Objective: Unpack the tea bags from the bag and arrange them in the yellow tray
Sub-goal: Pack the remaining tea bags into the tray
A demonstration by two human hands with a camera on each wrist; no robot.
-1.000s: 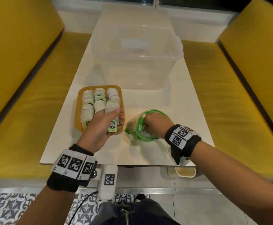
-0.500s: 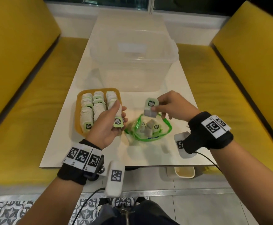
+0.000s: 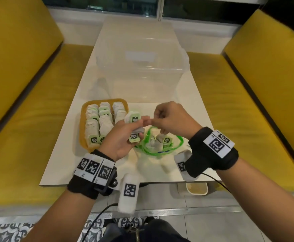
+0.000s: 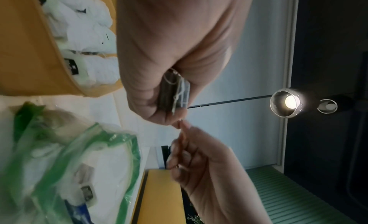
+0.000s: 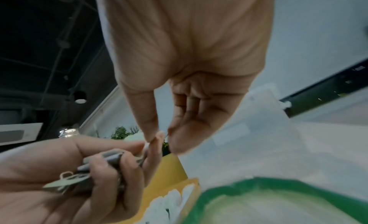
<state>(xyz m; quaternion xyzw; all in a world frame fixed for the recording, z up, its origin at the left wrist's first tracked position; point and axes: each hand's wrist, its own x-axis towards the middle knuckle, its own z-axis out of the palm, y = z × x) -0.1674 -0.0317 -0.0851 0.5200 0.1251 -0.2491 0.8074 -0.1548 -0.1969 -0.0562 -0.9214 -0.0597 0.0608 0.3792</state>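
Note:
The yellow tray [image 3: 82,119] lies left of centre on the white table, with rows of white tea bags [image 3: 97,119] in it. Right of it the green plastic bag [image 3: 160,145] lies open, several tea bags still inside. My left hand [image 3: 137,126] hovers between tray and bag and grips a small stack of tea bags [image 3: 133,118], seen edge-on in the left wrist view [image 4: 177,92]. My right hand [image 3: 160,123] hovers over the bag, its thumb tip touching the left fingertips. Its thumb and forefinger stand slightly apart in the right wrist view [image 5: 161,137], with nothing between them.
A large clear plastic storage box [image 3: 142,72] stands behind the tray and bag. Yellow benches [image 3: 29,119] flank the table [image 3: 186,110] on both sides. A small cup [image 3: 197,188] sits below the near table edge.
My right hand drew a tea bag out of the green bag, carried it up and left, and let it go into my left hand. My left hand rose off the tray.

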